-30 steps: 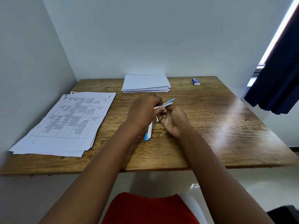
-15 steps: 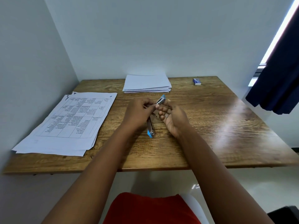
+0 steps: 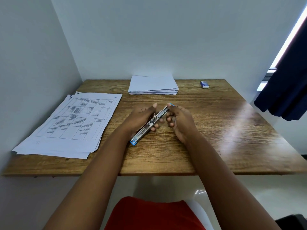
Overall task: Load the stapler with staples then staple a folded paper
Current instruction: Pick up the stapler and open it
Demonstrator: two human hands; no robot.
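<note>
Both hands, left [image 3: 142, 118] and right [image 3: 179, 120], clamped on opened stapler [image 3: 150, 124]; no legible lettering.

Both forearms extended forward. Left hand [image 3: 142, 117] cupped palm-in, thumb up, fingers curled. Right hand [image 3: 180, 121] opposite, thumb and forefinger pinched, other fingers curled.

The stapler [image 3: 150, 124], bright metal with blue plastic at both ends, is swung fully open into one long line running from 7 o'clock to 1 o'clock above the middle of the table, its inner channel and hinge facing up. The small blue-and-white staple box [image 3: 204, 84] lies at 1 o'clock. A stack of folded white paper [image 3: 152, 84] sits at 12 o'clock.
</note>
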